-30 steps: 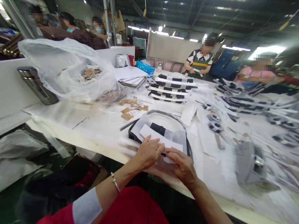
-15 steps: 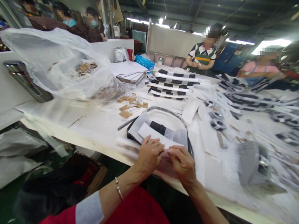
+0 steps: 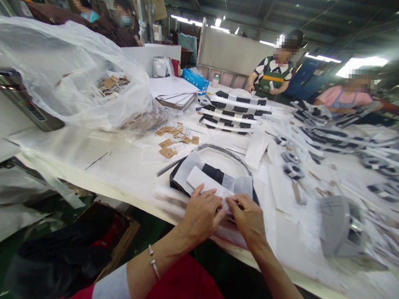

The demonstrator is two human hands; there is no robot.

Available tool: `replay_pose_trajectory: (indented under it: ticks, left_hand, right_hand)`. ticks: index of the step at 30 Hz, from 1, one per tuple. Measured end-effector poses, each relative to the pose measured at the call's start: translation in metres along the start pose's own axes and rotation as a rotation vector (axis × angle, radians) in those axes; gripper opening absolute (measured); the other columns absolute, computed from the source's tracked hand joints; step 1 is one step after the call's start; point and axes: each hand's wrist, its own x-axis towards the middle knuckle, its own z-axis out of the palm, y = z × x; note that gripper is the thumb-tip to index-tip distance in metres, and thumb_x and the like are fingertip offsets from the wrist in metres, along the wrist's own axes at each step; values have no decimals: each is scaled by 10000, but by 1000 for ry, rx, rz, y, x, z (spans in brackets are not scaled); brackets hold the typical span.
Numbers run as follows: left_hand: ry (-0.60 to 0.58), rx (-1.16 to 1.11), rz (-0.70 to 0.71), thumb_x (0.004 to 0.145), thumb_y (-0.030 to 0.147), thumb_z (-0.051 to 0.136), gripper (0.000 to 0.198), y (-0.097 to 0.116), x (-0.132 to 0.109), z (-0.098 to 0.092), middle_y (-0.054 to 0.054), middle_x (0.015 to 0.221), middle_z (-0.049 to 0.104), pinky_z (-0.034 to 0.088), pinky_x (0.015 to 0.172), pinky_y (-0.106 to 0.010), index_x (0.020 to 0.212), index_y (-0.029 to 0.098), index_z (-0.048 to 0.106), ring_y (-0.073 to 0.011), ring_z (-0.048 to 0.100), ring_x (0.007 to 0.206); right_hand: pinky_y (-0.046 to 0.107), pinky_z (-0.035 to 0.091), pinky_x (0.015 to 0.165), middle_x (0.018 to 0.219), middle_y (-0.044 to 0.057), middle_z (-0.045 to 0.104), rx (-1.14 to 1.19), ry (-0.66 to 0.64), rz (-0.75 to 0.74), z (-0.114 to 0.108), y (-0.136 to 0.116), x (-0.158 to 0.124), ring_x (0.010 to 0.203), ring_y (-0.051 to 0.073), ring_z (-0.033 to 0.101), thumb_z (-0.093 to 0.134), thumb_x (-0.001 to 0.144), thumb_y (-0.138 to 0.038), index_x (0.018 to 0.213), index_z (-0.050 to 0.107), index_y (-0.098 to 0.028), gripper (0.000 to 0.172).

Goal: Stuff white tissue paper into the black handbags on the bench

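Observation:
A dark bag (image 3: 174,179) lies on the table in front of me, its curved handle (image 3: 216,147) wrapped in clear plastic and arching away from me. Thin white paper (image 3: 189,163) covers much of the bag around a black strap (image 3: 213,172). Over the near side rests a white foam strip (image 3: 197,178). My left hand (image 3: 203,210) is closed at the strip's near edge, fingers bent over it. Close beside it, my right hand (image 3: 247,216) pinches the strip's right part between thumb and fingers. My fingers hide the exact grip points.
Brown tags (image 3: 167,147) lie beyond the bag, near a large plastic bag (image 3: 98,89) of more tags. Wrapped black-and-white bundles (image 3: 233,113) are stacked at the back. A grey tape dispenser (image 3: 340,226) stands at right. Two people (image 3: 275,75) work across the table.
Both hands have shifted slightly right along the foam strip, and the left fingers are drawn in more. The whole view has shifted a little.

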Motion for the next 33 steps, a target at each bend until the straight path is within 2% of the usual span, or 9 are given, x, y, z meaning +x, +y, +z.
replay_pose_trajectory:
  ticks: [5,12,16,22,26,30,33]
  left_hand:
    - [81,42,-25,852,333,694,151,2,1,11,-52,917,728,340,1136,-521,838,206,613,-240,643,1124]
    - [145,142,-16,922,199,542,121,4,3,18,-71,918,711,372,1106,-517,812,191,592,-227,654,1050]
    - [161,238,-19,914,167,520,95,4,4,25,-79,913,692,387,1091,-517,833,182,567,-236,651,1021]
    - [210,318,10,880,112,512,102,-1,4,29,-50,842,681,430,1049,-495,827,190,550,-213,664,871]
    - [166,329,68,920,120,487,116,-4,3,24,-28,817,672,415,1066,-496,866,193,559,-198,667,856]
    - [45,317,142,948,153,484,204,-4,0,12,-30,938,679,393,1076,-524,1112,235,575,-209,659,963]
    - [-9,329,197,939,260,554,297,-6,-6,5,-46,1068,663,359,1099,-542,1236,279,553,-223,632,1051]
  right_hand:
    - [378,536,758,856,46,724,38,4,75,-1,1,5,790,233,674,598,824,-485,722,712,-244,286]
    - [366,497,694,720,24,709,-71,-57,139,-3,1,14,688,222,647,601,778,-461,623,672,-251,270]
    - [344,464,645,673,17,692,-45,-113,166,-5,3,20,647,211,629,629,741,-444,601,659,-247,243]
    - [296,420,591,605,-9,661,4,-226,206,-5,8,28,592,177,589,667,709,-426,621,668,-232,213]
    - [276,393,561,591,-24,650,8,-235,223,-2,11,28,576,163,576,669,706,-419,634,671,-228,204]
    - [270,395,577,608,-27,657,3,-264,264,-1,10,29,591,159,584,649,726,-404,669,672,-225,189]
    - [275,400,603,621,-16,668,-1,-273,245,0,8,31,615,164,598,648,727,-356,662,671,-219,153]
